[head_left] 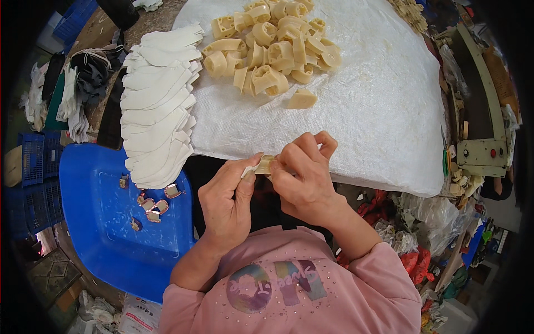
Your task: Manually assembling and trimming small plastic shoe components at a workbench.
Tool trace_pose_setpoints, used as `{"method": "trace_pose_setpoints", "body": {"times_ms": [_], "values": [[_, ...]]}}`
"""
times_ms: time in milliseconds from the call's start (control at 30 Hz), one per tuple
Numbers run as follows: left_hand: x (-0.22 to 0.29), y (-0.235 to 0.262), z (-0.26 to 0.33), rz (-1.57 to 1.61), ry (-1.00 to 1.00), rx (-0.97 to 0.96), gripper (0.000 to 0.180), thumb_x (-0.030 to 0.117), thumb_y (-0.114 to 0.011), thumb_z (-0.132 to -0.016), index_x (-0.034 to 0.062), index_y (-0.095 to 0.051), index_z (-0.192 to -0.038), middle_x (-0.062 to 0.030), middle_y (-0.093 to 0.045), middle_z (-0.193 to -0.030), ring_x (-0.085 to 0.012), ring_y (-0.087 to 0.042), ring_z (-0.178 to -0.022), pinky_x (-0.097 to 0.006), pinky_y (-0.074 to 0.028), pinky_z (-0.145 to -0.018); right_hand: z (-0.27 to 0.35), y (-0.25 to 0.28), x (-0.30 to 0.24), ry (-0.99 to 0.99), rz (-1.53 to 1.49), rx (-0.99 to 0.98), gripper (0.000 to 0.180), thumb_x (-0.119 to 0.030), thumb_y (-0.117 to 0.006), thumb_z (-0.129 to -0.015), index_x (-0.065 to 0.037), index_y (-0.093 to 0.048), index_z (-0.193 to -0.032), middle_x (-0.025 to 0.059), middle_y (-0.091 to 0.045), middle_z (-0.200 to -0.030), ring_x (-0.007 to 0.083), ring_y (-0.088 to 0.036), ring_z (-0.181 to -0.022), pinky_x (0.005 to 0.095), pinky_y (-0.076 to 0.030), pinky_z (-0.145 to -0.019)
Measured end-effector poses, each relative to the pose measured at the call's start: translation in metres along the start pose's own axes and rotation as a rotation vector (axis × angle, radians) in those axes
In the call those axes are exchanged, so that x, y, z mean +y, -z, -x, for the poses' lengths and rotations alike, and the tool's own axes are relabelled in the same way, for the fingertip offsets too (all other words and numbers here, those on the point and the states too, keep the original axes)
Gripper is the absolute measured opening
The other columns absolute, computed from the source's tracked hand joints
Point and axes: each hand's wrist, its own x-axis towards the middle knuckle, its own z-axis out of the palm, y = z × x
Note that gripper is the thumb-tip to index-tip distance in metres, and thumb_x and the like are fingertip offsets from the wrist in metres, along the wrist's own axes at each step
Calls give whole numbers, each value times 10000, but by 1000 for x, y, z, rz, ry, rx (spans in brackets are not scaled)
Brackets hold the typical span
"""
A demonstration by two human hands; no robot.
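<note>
Small translucent beige curved piece (264,164) sits pinched between thumb and fingertips of left hand (225,196) and right hand (305,179), near the white woven-plastic work surface (384,125); uneven pressure could, I judge, skew the thin white fabric-like strip (248,170) against it.

Beige piece (265,164) partly hidden behind fingers (293,153), beige heap (281,54) cropped by top edge

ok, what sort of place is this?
Probably a small workshop or factory corner: heaped beige parts on a white sack, a fanned row of white pieces, and stacked blue crates at the left.
</note>
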Motion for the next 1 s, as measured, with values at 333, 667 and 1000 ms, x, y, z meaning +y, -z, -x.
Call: {"method": "trace_pose_setpoints", "body": {"times_ms": [333,667,1000], "values": [[-6,-1,0,-233,-283,-30,223,31,-533,-878,-51,-585,-1078,-183,-607,-908,-248,-612,-792,-325,-486,-695,9,-9,10,23,-60,11,210,-65,-621,-559,-104,-482,-712,31,-418,-730,217,-433,-719,410,-254,-707],[-32,-8,-1,271,-183,22,187,139,-670,-813,16,-656,-953,-85,-595,-912,-160,-541,-753,-258,-442,-697,17,-15,16,-111,-688,108,292,45,-635,-628,-71,-536,-877,69,-484,-789,236,-447,-732,359,-285,-700],[-21,-6,-14,-201,-596,8,152,122,-688,-781,2,-598,-756,-71,-469,-584,-213,-406,-526,-293,-330,-467,18,-6,8,-114,-658,-66,260,46,-638,-631,-61,-514,-833,77,-446,-782,250,-425,-748,350,-293,-691]]}}
